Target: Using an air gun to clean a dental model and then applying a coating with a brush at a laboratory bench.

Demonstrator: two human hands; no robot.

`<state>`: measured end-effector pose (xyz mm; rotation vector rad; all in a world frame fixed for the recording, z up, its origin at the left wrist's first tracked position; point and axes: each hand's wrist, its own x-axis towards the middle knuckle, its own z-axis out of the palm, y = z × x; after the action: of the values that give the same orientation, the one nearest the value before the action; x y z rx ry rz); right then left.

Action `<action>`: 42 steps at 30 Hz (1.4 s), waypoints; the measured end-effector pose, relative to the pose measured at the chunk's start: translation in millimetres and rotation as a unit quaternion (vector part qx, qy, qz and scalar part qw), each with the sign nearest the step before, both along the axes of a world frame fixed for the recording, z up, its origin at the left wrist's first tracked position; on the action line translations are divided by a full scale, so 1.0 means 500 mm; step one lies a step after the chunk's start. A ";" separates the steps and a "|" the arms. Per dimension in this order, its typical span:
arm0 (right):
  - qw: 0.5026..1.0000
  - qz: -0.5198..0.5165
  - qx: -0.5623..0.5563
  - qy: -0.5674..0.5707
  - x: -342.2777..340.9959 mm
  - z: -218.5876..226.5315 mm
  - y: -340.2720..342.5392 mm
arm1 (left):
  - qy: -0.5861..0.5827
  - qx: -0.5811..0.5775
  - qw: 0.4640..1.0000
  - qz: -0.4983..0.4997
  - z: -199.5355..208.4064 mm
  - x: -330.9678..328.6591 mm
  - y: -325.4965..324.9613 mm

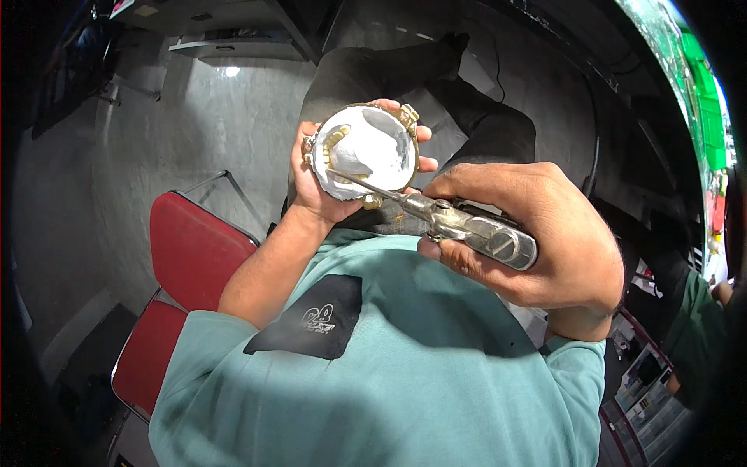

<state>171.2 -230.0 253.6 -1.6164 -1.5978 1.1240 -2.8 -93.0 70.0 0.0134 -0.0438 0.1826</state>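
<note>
Round brass dental flask half [408, 117] sits in the left hand [315, 194], held above the lap, fingers curled around its rim; open face up. White plaster [381, 156] lines it, with a curved row of yellowish teeth [333, 142] set along the left side. Right hand [564, 241] grips a metal air-gun-like tool [467, 227], its thin nozzle [373, 188] at the near end of the row; contact cannot be confirmed. Judged progress: plaster and teeth in place, detail work under way; amount remaining cannot be told.
</note>
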 end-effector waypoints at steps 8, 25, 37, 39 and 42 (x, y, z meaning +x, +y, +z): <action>1.000 -0.025 0.001 -0.004 -0.004 -0.006 0.005 | 0.031 0.024 0.999 0.032 0.010 0.007 -0.002; 0.999 -0.023 0.037 -0.026 -0.005 -0.012 0.004 | -0.002 0.014 1.000 0.009 -0.010 0.000 -0.004; 1.000 -0.027 -0.003 -0.001 -0.007 -0.007 0.005 | -0.060 -0.025 0.997 -0.036 -0.003 -0.005 -0.006; 1.000 -0.016 0.007 -0.001 -0.003 -0.004 0.006 | -0.068 -0.025 0.997 -0.040 -0.001 -0.006 -0.006; 1.000 -0.007 -0.005 -0.002 0.005 0.001 0.006 | 0.063 -0.064 0.996 -0.023 0.003 -0.011 -0.006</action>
<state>173.5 -227.1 254.2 -1.6351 -1.5829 1.1224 -8.1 -96.1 71.3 -0.1037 0.0943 0.1377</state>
